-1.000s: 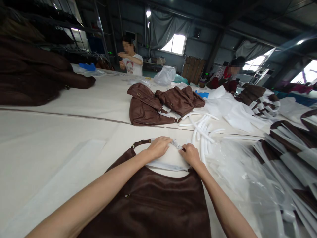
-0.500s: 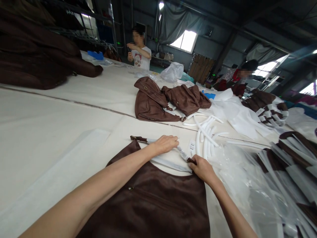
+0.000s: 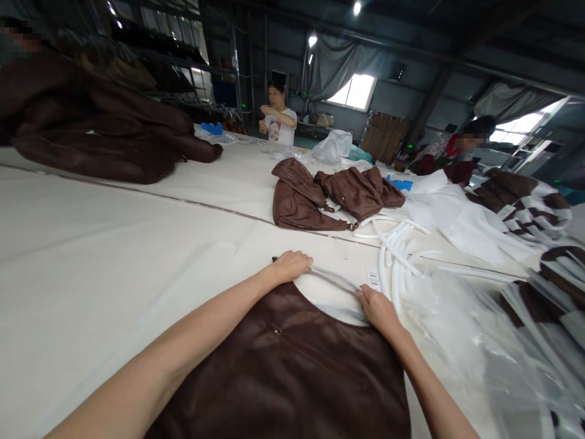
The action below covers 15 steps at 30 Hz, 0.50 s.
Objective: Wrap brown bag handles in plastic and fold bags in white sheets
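Observation:
A dark brown leather shoulder bag (image 3: pixel 297 378) lies flat before me, its curved opening away from me and a small metal zip pull on its front. Its strap (image 3: pixel 337 277), covered in a pale wrapping, runs between my hands above the opening. My left hand (image 3: pixel 293 266) is closed around the strap near its left end, where a dark tip shows past the fingers. My right hand (image 3: pixel 377 308) pinches the strap at its right end, beside the bag's top corner. Next to that hand lies a white tag (image 3: pixel 373 278) with dark print.
White foam tubes (image 3: pixel 393 256) lie in a heap beyond my right hand. Several brown bags (image 3: pixel 311 195) rest across the table seam, with a larger pile (image 3: pixel 105 140) at far left. Clear plastic bags (image 3: pixel 448 329) spread at right. Two co-workers stand beyond the table; another person shows at far left.
My left hand has moved left along the strap, which was bent between my hands and now stretches nearly straight. My right hand stays at the right end. The view has shifted slightly left.

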Motion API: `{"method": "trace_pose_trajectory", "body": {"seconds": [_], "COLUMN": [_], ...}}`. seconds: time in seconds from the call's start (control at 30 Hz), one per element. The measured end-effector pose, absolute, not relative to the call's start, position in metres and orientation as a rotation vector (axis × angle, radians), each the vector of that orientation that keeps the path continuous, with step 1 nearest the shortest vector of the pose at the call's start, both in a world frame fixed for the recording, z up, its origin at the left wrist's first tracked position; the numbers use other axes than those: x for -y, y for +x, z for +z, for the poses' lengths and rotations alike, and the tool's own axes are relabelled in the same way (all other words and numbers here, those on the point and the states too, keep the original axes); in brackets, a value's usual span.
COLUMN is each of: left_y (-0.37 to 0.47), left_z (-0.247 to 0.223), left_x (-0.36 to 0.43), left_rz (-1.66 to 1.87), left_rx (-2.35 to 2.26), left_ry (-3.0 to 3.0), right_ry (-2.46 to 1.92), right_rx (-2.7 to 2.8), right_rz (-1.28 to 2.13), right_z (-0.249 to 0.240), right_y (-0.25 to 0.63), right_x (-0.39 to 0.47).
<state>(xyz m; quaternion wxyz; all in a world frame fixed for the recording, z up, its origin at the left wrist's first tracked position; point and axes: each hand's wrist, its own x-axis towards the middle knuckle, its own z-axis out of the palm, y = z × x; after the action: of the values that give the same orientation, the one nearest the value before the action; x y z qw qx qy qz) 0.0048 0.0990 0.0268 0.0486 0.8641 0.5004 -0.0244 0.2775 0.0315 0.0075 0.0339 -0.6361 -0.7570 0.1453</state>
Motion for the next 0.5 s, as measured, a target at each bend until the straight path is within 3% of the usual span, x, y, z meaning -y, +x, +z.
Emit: {"method": "trace_pose_trajectory", "body": {"seconds": [0.13, 0.27, 0.4, 0.5], "left_y": [0.004, 0.006, 0.007, 0.023], "left_z": [0.051, 0.076, 0.081, 0.077], "left_x": [-0.061, 0.018, 0.077, 0.074], "left_rz": [-0.008, 0.234, 0.247, 0.314], "left_rx": [-1.545, -1.144, -0.880, -0.853], "left_ry": [2.606, 2.578, 2.447, 2.378], "right_ry": [-1.865, -1.769, -1.806, -1.787], "right_rx": [2.206, 1.850, 1.657, 1.540], "right_rz": [0.420, 0.333, 0.544, 0.621], "right_z": [0.019, 0.021, 0.000, -0.019], "right_y": [0.297, 0.330, 0.325, 0.296], "right_x": [-0.010, 0.052, 0.134, 0.174]}}
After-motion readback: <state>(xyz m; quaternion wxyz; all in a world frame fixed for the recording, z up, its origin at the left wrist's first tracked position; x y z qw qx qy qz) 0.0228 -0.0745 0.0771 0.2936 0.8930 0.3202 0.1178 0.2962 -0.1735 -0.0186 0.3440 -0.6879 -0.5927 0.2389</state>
